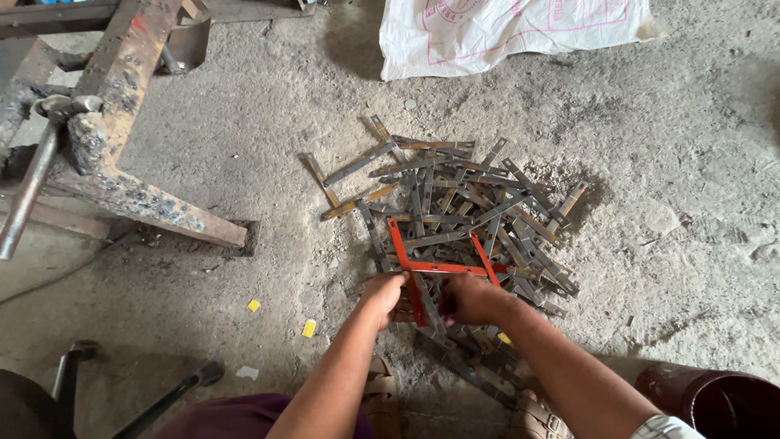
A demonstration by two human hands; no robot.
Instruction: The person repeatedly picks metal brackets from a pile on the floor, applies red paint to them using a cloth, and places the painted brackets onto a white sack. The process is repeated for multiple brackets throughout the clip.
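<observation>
A rough, dusty grey concrete floor (666, 162) fills the view, lit by soft, even daylight. At its upper left stands a rusty welded steel frame (122, 73) with a grey metal pipe (28, 191) leaning against it. A white woven plastic sack (504, 28) lies at the floor's top edge. Small yellow scraps (309, 328) dot the lower left, and a dark reddish-brown round container (715, 398) sits in the lower right corner.
</observation>
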